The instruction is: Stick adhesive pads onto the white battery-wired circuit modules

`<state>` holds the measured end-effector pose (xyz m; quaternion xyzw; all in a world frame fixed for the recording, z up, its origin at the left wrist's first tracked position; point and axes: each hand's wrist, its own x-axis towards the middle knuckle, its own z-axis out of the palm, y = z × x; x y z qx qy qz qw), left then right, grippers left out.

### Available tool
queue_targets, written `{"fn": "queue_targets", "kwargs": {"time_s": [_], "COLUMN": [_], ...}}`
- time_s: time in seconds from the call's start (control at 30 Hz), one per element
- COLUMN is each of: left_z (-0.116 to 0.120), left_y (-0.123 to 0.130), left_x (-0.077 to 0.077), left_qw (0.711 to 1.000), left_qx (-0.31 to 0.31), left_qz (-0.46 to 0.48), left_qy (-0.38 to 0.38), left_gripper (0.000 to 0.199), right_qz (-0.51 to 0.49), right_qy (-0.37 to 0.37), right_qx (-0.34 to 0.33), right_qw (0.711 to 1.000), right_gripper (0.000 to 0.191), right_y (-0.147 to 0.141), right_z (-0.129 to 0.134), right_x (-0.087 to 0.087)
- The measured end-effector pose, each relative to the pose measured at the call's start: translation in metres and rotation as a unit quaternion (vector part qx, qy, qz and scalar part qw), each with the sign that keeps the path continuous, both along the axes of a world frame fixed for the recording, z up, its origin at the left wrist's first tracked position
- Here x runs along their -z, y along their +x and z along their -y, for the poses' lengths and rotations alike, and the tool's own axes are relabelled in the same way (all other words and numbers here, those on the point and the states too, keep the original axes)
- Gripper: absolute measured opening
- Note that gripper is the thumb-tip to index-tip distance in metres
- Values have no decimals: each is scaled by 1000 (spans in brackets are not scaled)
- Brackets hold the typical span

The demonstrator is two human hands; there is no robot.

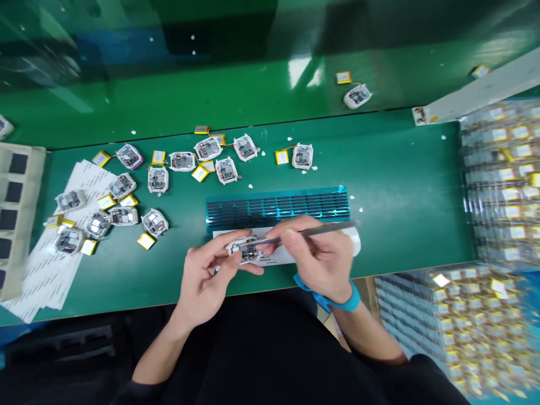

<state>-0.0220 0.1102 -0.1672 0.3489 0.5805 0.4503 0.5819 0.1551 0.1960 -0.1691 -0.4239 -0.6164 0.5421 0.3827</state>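
Near the front edge of the green table, my left hand [208,275] grips a white watch-like casing [248,253] with a bare circuit board inside. Its thumb and fingers press on the casing's sides. My right hand [320,253], with a blue band at the wrist, pinches a pair of metal tweezers [324,229]. The tips of the tweezers reach over the circuit board; whether they hold any small part cannot be made out. Just beyond the hands lies a blue sheet with rows of dark strips [274,208]. Part of a white printed paper [280,257] shows beneath the hands.
Several open casings [183,161] with wired yellow-edged batteries [282,157] lie left and behind. Printed sheets [53,267] and a compartment tray [21,163] are at the left. Stacked clear trays [512,185] of battery units stand right. Small white bits dot the green table [405,185].
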Motion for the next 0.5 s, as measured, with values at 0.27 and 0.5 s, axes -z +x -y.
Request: {"fn": "queue_targets", "kwargs": {"time_s": [0.27,0.5], "left_z": [-1,-4], "left_y": [-41,-37], "left_x": [17,31], "left_qw": [909,889], "left_qx": [59,111], "left_qz": [-393,-413], "left_qy": [126,165], "left_gripper": [20,22], "right_qz": [125,118], "right_qy": [175,201], "right_qx": [-194,-206], "right_qw": [957,950], "right_gripper": [19,17], "right_y": [-30,-31], "right_z": [-51,-47], "right_x": [26,52]}}
